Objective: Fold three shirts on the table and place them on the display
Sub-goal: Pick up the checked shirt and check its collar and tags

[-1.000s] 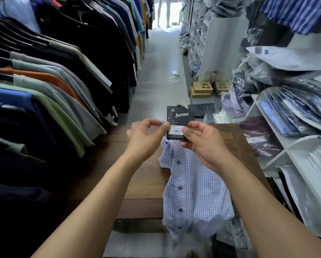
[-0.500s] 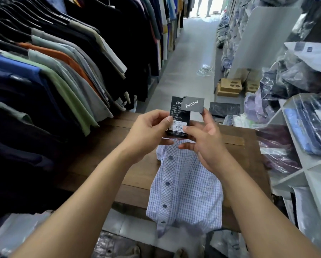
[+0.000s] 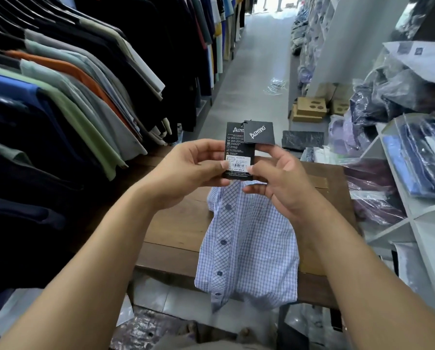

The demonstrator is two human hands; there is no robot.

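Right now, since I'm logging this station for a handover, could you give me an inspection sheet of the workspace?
Surface: wooden table, bare wood left of the shirt.
Job's things: one checked shirt lies buttoned, its hem hanging over the near edge; black hang tags held above its collar.
Clutter: cardboard boxes and clear plastic wrap on the aisle floor.
Grippers: left hand pinches the tags' left edge; right hand pinches the right edge.
Cables: nothing seen.
Surroundings: rack of hanging shirts on the left; white shelves of bagged shirts on the right.
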